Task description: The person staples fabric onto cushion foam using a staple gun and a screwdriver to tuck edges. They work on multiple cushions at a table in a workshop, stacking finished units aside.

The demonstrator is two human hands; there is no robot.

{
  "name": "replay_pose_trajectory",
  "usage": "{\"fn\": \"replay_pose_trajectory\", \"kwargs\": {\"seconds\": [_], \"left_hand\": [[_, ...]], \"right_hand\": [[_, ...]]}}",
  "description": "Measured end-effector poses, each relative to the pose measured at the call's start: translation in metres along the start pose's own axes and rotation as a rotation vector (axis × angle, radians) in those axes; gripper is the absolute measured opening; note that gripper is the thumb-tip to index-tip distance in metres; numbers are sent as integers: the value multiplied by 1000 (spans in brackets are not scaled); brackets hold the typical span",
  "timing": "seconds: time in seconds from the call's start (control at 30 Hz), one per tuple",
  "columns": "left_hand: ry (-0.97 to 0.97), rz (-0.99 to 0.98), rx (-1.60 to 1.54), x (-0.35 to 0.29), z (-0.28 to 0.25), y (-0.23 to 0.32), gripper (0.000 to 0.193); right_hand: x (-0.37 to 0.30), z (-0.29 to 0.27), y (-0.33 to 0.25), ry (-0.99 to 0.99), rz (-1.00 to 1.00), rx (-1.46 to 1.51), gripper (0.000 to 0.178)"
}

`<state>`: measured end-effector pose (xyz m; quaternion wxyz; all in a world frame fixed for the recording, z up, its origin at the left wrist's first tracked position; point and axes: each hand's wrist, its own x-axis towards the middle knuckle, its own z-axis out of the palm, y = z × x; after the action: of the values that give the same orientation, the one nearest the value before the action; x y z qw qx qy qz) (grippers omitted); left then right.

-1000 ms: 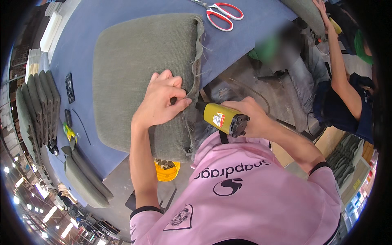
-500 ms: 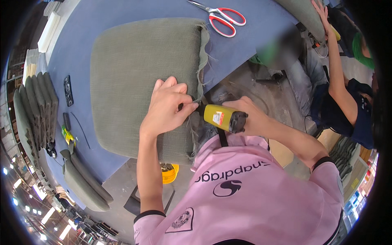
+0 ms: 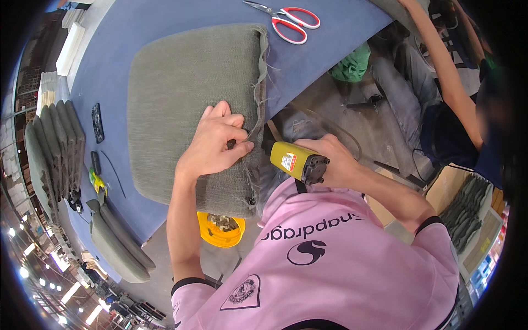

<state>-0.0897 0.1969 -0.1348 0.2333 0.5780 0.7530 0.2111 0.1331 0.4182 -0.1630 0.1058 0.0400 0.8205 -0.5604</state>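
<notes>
Your left hand [image 3: 217,144] lies palm down on the grey seat cushion [image 3: 190,104], with thumb and forefinger pinched together on the frayed fabric edge at the cushion's near right side. Your right hand [image 3: 335,162] is wrapped tight around the yellow staple gun [image 3: 294,162], its nose pointing at that same seam, just beside your left fingertips. The cushion rests flat on the blue worktable [image 3: 341,25], its frayed edge running along the table's right border, loose threads hanging off it.

On the table beyond the cushion lie red-handled scissors [image 3: 291,22], well apart from your hands. To the left of the cushion sit a dark phone [image 3: 98,122], a thin black cable [image 3: 113,173] and a small green and yellow tool [image 3: 96,180]. Along the far left edge stands a row of grey cushion panels [image 3: 55,148], and more grey padded pieces [image 3: 115,242] are stacked at the lower left corner.

Below the table edge, between it and your pink shirt [image 3: 330,269], a yellow bowl [image 3: 220,228] sits on the grey concrete floor [image 3: 385,118]. A green cloth [image 3: 349,63] lies on the floor near the table's right side. Another person [image 3: 451,104] in dark clothes is at the right, one arm stretched up toward the table's far end. Ceiling lights of a large workshop show at the lower left rim
</notes>
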Motion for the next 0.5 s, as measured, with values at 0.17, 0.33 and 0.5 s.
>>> {"fn": "replay_pose_trajectory", "kwargs": {"seconds": [0.17,0.33,0.5], "left_hand": [[74,-33,-82,-2,10,1,35],[132,-52,-98,-3,17,0,32],[197,-41,-83,-1,24,3,32]], "right_hand": [[7,-2,-1,-47,5,58,51],[8,-3,-4,-34,-12,98,49],[7,-8,-14,-1,-21,-2,49]]}}
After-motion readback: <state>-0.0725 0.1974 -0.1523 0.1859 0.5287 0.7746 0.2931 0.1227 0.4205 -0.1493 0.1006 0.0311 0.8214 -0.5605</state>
